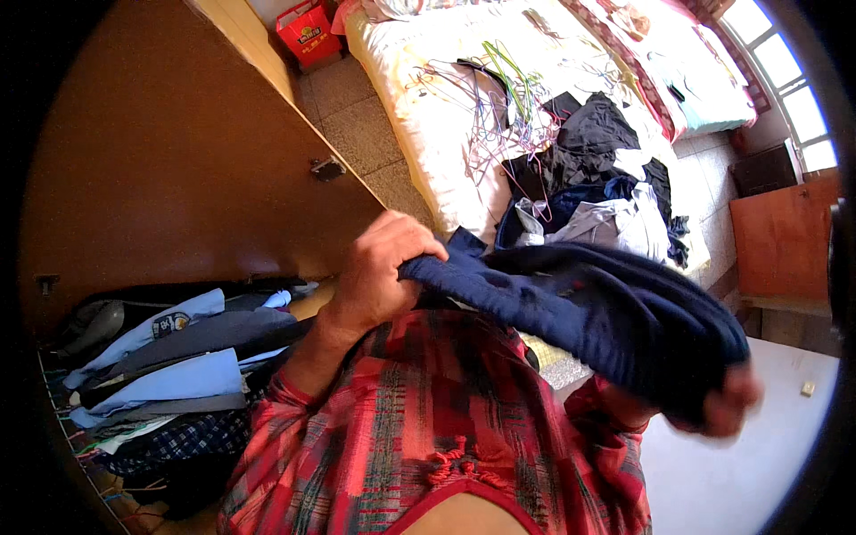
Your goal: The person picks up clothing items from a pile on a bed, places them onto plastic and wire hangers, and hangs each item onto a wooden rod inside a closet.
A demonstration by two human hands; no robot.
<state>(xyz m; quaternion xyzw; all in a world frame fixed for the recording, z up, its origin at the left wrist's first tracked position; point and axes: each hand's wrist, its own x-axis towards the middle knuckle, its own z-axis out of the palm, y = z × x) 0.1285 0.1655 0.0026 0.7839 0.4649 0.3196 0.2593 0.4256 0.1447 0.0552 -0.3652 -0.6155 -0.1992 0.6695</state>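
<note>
A dark navy knitted garment (588,303) is stretched between my two hands in front of my chest; its exact kind I cannot make out. My left hand (388,259) is closed around one end of it. At the other end, my right hand (733,401) is smeared by motion, with the cloth bunched against its fingers. Beyond the garment, a heap of dark and grey clothes (615,214) lies on the bed (392,89). Beside the heap is a tangle of thin coloured hangers (499,107).
On the left, a brown wardrobe door (178,152) stands beside a row of hanging clothes (178,357), some light blue. A red bag (308,34) rests on the tiled floor (357,116). At the right are a wooden cabinet (780,241) and a white surface (749,464).
</note>
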